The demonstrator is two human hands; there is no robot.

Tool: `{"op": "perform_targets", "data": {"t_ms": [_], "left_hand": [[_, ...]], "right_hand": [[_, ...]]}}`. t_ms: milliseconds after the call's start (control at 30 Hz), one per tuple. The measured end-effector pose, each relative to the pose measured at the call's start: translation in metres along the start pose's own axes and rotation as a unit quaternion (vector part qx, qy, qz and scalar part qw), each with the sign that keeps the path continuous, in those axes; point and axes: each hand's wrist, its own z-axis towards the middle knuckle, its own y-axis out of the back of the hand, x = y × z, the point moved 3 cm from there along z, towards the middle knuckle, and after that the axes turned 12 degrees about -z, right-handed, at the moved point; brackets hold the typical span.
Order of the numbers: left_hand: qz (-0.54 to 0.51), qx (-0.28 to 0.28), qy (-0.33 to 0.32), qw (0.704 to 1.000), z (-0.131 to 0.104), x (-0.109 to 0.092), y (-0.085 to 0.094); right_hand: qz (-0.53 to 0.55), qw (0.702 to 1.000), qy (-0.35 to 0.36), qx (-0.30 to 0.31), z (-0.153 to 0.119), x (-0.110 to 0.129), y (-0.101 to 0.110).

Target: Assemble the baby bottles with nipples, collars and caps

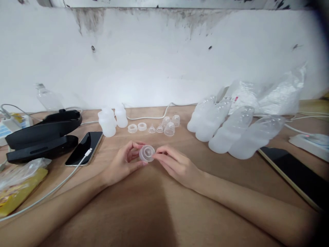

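Your left hand [131, 158] clamps a translucent ring [147, 153]; your right hand [178, 164] pinches its rim. Beyond your right hand, clear domes [244, 114] cap frosted bottles [221, 140].

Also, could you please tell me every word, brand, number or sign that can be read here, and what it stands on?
None can be read.
Packet: coloured print, too blurred to read.
Plastic bag: a small pink mark, too small to read.
Ring, held by the left hand and touched by the right hand: no lettering visible.
Left phone and right phone: dark screens, no text visible.
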Motion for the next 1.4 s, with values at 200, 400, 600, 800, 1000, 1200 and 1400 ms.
{"op": "perform_targets", "data": {"t_ms": [200,400,600,800,1000,1200,1400], "left_hand": [[0.024,0.019,-0.017,0.999,-0.001,-0.003,-0.003],[0.13,0.052,-0.081,0.987,-0.004,-0.01,-0.004],[0.298,0.039,-0.092,0.949,-0.002,-0.018,-0.009],[0.222,0.003,0.013,0.975,-0.002,-0.006,-0.015],[0.249,-0.024,0.003,0.968,-0.006,0.0,-0.021],[0.273,-0.024,-0.027,0.961,-0.005,-0.003,-0.022],[0.275,-0.022,-0.069,0.959,-0.009,-0.005,-0.015]], "right_hand": [[0.023,0.999,0.026,0.008,-0.003,0.004,-0.004],[0.316,0.916,-0.232,0.086,0.001,-0.007,-0.017],[0.401,0.845,-0.332,0.124,-0.002,-0.011,-0.028],[0.303,0.901,-0.284,0.127,-0.004,-0.001,-0.02],[0.178,0.957,-0.214,0.085,-0.004,0.004,-0.016],[0.152,0.97,-0.171,0.087,-0.003,0.007,-0.013],[0.155,0.975,-0.149,0.053,-0.005,0.008,-0.011]]}}
